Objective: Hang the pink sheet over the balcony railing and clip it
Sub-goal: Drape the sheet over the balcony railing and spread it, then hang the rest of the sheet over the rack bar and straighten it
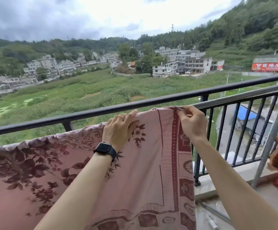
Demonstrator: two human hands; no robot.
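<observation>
Pink sheet drapes the balcony's silver rail — left hand grips, right hand pinches its top.

Item: pink sheet, maroon floral print, bordered edge; draped over silver rail just inside black balcony railing, hanging.

The left hand wears a thin ring, seemingly gold-toned. A black smartwatch with a dark square face and black band circles its wrist. Both forearms are bare.
</observation>
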